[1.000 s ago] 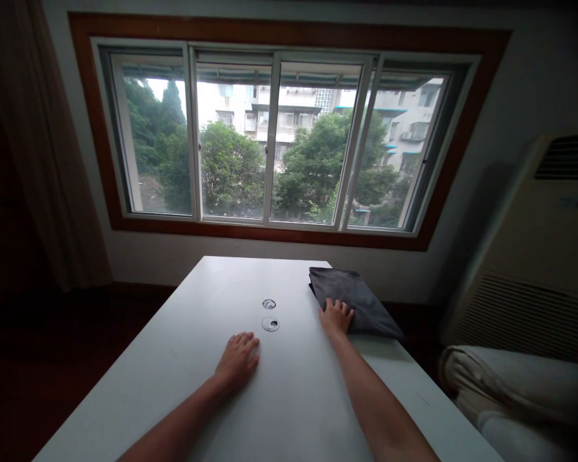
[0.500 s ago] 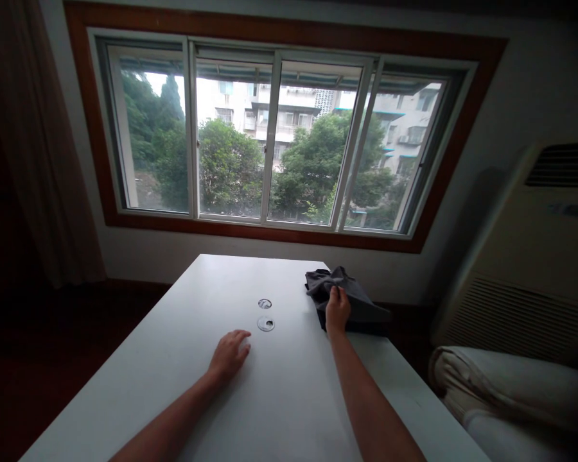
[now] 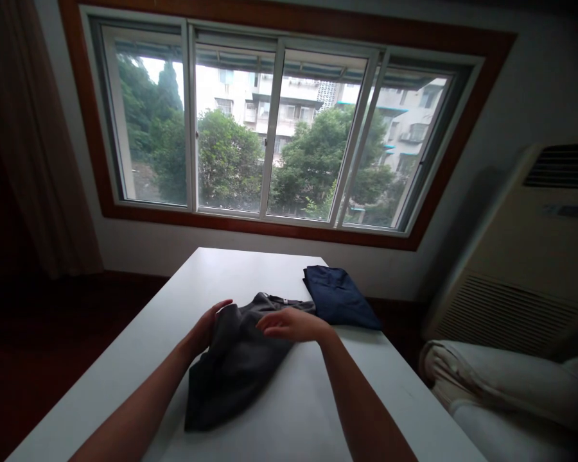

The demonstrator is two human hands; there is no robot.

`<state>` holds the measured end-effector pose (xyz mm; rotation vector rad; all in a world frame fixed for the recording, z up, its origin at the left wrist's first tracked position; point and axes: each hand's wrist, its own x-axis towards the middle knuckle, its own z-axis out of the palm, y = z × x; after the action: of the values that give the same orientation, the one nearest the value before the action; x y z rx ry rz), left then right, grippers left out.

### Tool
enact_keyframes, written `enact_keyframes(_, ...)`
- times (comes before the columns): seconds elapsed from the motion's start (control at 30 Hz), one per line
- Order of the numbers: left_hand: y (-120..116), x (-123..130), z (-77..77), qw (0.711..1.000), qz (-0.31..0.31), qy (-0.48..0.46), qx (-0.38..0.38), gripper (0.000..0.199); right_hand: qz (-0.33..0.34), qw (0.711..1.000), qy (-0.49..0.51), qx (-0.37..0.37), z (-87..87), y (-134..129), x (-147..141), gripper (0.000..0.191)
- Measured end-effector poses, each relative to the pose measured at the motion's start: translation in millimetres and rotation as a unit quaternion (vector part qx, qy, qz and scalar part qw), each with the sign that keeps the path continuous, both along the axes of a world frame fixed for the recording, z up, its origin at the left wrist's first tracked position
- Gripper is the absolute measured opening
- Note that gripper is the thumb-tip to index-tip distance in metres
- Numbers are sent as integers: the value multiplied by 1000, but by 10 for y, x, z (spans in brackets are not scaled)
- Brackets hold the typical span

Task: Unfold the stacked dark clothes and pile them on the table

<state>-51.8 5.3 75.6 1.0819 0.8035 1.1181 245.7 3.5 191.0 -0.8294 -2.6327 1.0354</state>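
A grey garment (image 3: 236, 366) lies loosely spread on the middle of the white table (image 3: 318, 404), one end trailing towards me. My left hand (image 3: 206, 326) grips its upper left edge, fingers curled into the cloth. My right hand (image 3: 289, 323) lies flat over the garment's upper right part, fingers stretched out towards the left. A folded dark blue garment (image 3: 340, 298) sits at the table's far right corner, just beyond my right hand.
A wide sliding window (image 3: 270, 128) fills the wall behind the table. A standing air conditioner (image 3: 525, 256) is at the right, with a pale cushioned seat (image 3: 501, 391) below it. A curtain (image 3: 33, 160) hangs at the left.
My right hand pulled the grey garment off the pile at the far right and drew it to the table's middle, uncovering the blue one. My left hand moved onto the cloth.
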Motion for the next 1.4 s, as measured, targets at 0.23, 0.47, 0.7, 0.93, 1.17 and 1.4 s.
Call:
enact_keyframes(0.23, -320, 6, 795, 967, -194, 147, 70, 46, -431, 873, -165, 159, -814, 788, 239, 46)
enact_keyframes(0.47, -1071, -23, 1753, 758, -557, 249, 230, 73, -470, 863, -158, 92, -1234, 971, 407, 67)
enact_keyframes(0.7, -1216, 128, 1720, 848, -333, 318, 262, 61, -422, 882, -180, 105, -1348, 924, 229, 75)
enact_keyframes(0.93, -1115, 1092, 486, 747, -178, 515, 381, 59, -452, 873, -151, 105, -1449, 971, 257, 34)
enact_keyframes(1.17, -890, 1264, -363, 720, -107, 578, 369, 69, -364, 916, 120, 114, -1610, 988, 209, 42)
enact_keyframes(1.4, -144, 581, -442, 692, 33, 678, 245, 60, -422, 889, 144, 103, -1647, 945, 224, 36)
